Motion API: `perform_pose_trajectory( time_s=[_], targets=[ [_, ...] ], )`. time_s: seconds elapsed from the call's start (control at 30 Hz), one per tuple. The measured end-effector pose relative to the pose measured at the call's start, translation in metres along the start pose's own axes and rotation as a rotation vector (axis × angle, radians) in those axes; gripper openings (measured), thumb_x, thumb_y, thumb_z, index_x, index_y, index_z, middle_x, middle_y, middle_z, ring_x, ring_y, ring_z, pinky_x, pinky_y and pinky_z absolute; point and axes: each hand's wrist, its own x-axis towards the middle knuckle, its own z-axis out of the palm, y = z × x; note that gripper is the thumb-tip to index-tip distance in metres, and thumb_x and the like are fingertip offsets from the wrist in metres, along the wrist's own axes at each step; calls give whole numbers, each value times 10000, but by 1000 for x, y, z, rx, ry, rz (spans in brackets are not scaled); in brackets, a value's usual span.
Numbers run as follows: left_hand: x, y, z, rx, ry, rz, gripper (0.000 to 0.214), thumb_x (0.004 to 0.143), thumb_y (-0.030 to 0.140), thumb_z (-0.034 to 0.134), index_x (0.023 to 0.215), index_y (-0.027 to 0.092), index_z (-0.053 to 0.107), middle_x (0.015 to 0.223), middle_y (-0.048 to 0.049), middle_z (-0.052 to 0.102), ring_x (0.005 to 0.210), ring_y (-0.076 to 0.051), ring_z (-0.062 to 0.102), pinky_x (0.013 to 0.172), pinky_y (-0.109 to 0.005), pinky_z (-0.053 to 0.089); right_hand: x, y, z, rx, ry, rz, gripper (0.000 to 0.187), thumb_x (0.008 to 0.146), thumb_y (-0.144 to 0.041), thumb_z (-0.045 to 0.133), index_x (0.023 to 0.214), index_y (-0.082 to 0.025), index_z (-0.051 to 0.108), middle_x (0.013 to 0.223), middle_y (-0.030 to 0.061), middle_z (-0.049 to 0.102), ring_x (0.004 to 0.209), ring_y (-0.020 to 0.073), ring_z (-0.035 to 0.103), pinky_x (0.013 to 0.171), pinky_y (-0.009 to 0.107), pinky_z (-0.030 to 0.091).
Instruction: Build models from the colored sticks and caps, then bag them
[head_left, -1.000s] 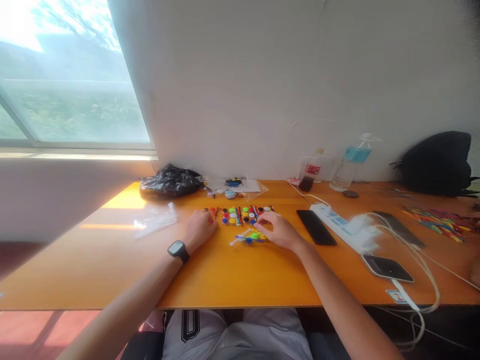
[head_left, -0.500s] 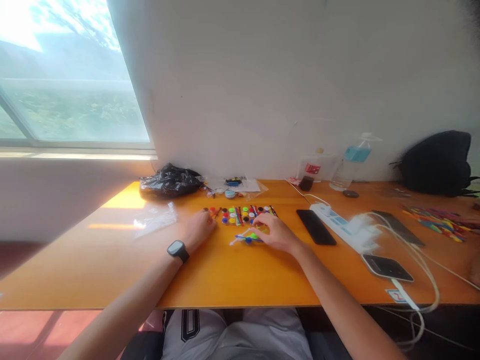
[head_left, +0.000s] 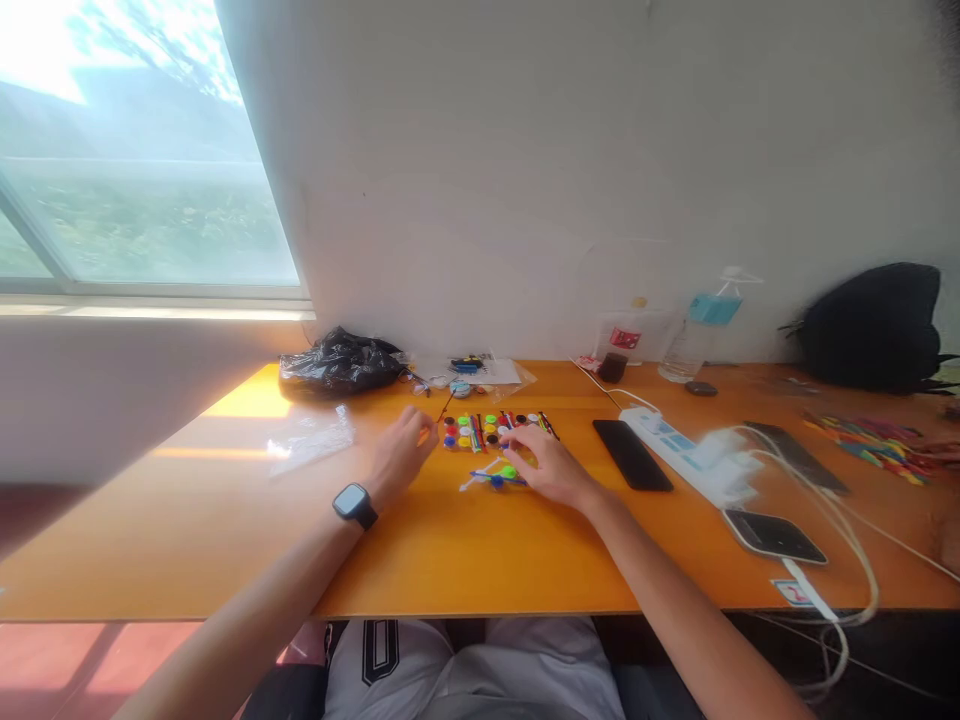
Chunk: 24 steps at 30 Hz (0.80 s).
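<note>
While left fingers [head_left: 424, 428] pinch a dark stick [head_left: 448, 402], any grasp by right fingers [head_left: 523, 438] is unclear

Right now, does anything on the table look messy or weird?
A bit: the coloured strips at the far right lie in a loose jumble, unlike the neatly lined-up round pieces in the middle.

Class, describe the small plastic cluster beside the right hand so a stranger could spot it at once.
On the orange wooden table, find the rows of colourful round plastic pieces and sticks. Nearer the wearer, beside the right hand, lies the small blue, white and green plastic cluster. Unlike those tidy rows, its pieces lie jumbled at angles.
</note>
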Motion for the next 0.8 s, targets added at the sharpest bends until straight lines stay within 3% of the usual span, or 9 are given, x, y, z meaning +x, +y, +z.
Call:
perform_pose_trajectory(
  time_s=[0.13,0.3,0.47,0.6,0.7,0.8],
  targets=[
    [-6,18,1,-139,-31,365,201,1075,295,417,1039,201,590,1042,-82,633,912,-196,642,800,-307,491,0,-13,2,283,-77,-22,275,995,-340,612,1256,-275,672,1275,65,685,1185,246,633,1012,389,522],
    [-14,34,7,-163,-46,484,220,1086,292,414,1057,196,610,1038,-97,632,876,-196,639,768,-311,504,0,-20,7,480,-146,40,334,989,-432,633,1267,-266,713,1306,74,693,1230,270,636,1046,419,525],
    [-8,25,1,-188,9,365,189,1075,273,436,1075,209,613,1042,-85,647,929,-210,634,816,-332,504,4,-9,13,559,-29,127,315,975,-482,644,1085,-213,765,1084,80,749,1019,254,709,941,397,555],
    [2,-9,3,-103,101,135,247,1066,266,412,1216,207,600,1148,-116,652,1072,-267,618,914,-397,514,6,-2,14,613,104,186,305,956,-494,650,994,-200,717,883,41,703,834,200,681,803,339,551],
    [7,-41,11,-8,48,34,324,1032,227,437,1317,167,579,1302,-152,638,1171,-312,592,992,-443,495,6,-2,13,648,139,232,294,981,-492,606,1037,-209,657,742,-9,624,698,162,619,704,301,512],
    [9,-60,19,44,-66,4,346,1017,204,430,1308,135,605,1316,-172,660,1169,-324,608,1003,-447,483,5,-1,13,638,144,231,288,991,-490,582,1046,-212,628,704,-34,556,647,144,563,656,280,471]
  ],
)
